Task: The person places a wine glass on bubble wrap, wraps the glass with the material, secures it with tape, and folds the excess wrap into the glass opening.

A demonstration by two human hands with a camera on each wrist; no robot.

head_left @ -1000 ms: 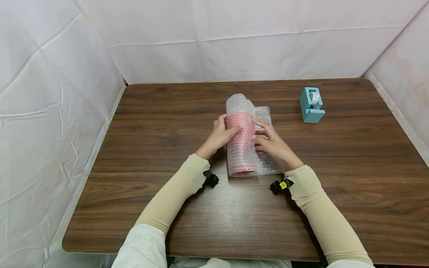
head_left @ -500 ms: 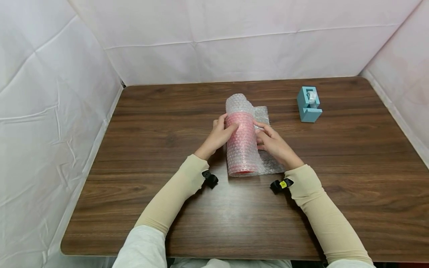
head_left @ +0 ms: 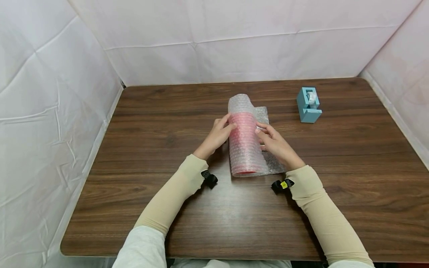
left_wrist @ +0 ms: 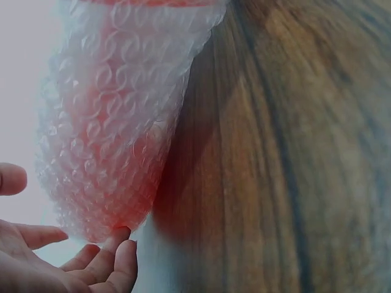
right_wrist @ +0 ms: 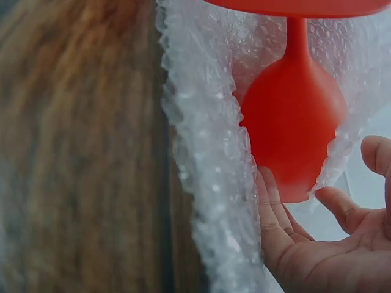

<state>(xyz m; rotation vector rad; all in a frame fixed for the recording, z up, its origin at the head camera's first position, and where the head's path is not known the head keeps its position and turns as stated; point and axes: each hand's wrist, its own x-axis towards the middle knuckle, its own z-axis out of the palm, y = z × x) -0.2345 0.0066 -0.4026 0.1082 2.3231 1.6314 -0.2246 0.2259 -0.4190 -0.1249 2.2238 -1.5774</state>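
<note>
A red goblet [right_wrist: 293, 116] lies inside a roll of bubble wrap [head_left: 246, 145]. In the right wrist view its foot, stem and bowl show through the roll's open side. My left hand [head_left: 216, 137] touches the roll's left side, fingertips against the plastic and thumb near its top. In the left wrist view its loosely bent fingers [left_wrist: 116, 256] meet the wrap. My right hand [head_left: 276, 145] is at the roll's right edge. Its nearly straight fingers [right_wrist: 275, 213] reach between the wrap and the bowl, one of them meeting the wrap's upper edge.
A flat tail of bubble wrap [head_left: 273, 163] extends right from the roll, partly under my right hand. A light blue tape dispenser [head_left: 309, 106] stands at the back right of the brown wooden table [head_left: 161, 111]. White cloth walls [head_left: 251, 56] border the table.
The wrapped goblet has shifted slightly right over the flat wrap. My left thumb has slid back toward the roll's left side; my right hand has moved slightly right.
</note>
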